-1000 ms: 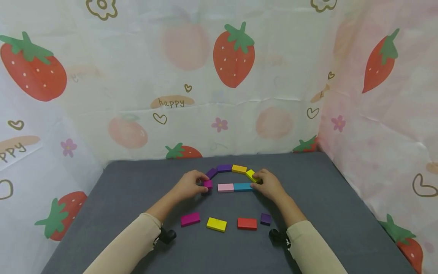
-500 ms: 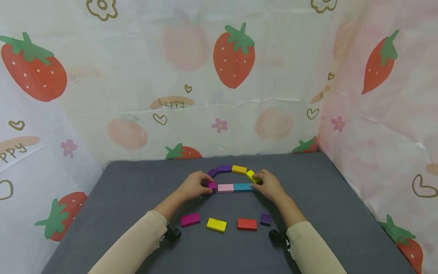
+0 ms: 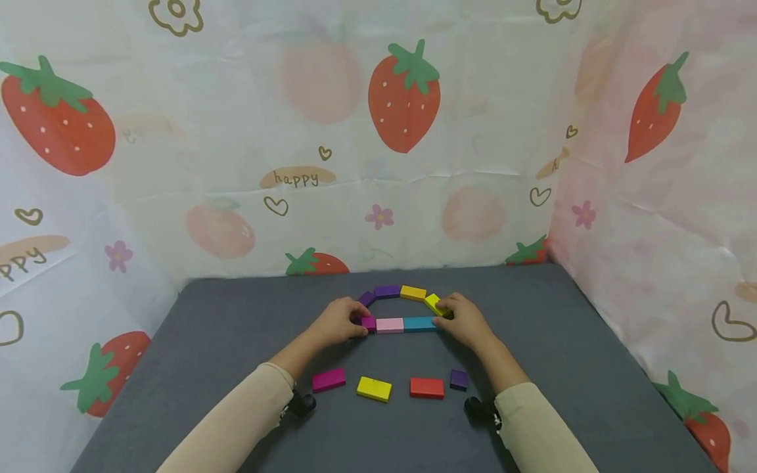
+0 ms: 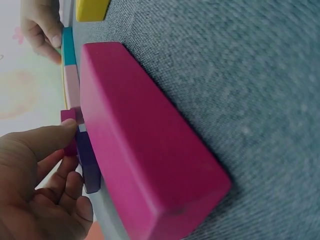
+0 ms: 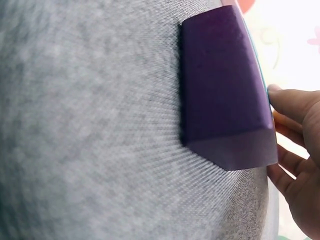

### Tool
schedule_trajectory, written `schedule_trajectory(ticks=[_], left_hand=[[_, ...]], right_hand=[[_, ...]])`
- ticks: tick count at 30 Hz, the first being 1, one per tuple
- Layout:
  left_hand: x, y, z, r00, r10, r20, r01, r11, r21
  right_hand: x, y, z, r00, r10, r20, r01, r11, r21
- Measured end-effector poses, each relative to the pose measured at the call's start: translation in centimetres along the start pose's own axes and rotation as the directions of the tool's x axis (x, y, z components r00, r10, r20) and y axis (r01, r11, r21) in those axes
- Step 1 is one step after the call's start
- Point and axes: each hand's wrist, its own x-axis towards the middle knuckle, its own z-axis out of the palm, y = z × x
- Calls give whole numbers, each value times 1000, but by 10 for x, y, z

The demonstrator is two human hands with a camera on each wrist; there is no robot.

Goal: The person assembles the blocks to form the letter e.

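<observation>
Between thumb and fingers my left hand (image 3: 341,320) pinches a magenta block (image 3: 368,324), its end right at the pink block (image 3: 389,326). The pink block lines up with a blue block (image 3: 418,324). At the blue block's far end my right hand (image 3: 468,320) grips with the thumb in front and fingers behind, close to a slanted yellow block (image 3: 434,302). Behind the row, two purple blocks (image 3: 387,292) and another yellow block (image 3: 413,293) continue the arc. In the left wrist view a dark purple block (image 4: 88,162) lies beside the left fingers.
Nearer me lie a larger magenta block (image 3: 328,380), a yellow block (image 3: 374,389), a red block (image 3: 426,387) and a small purple block (image 3: 458,379). They rest on a grey cloth-covered table (image 3: 236,328). A strawberry-print curtain (image 3: 236,131) stands behind and at both sides.
My left hand has moved right with the magenta block, bringing it from apart up to the pink block's left end. My right hand has stayed in place.
</observation>
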Motion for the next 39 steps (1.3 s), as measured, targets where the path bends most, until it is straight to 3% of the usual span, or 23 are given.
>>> schedule_trajectory(ticks=[39], left_hand=[[0, 5, 0, 999, 34, -3, -34, 998, 51]], right_hand=[[0, 1, 2, 1000, -4, -4, 4, 1000, 0]])
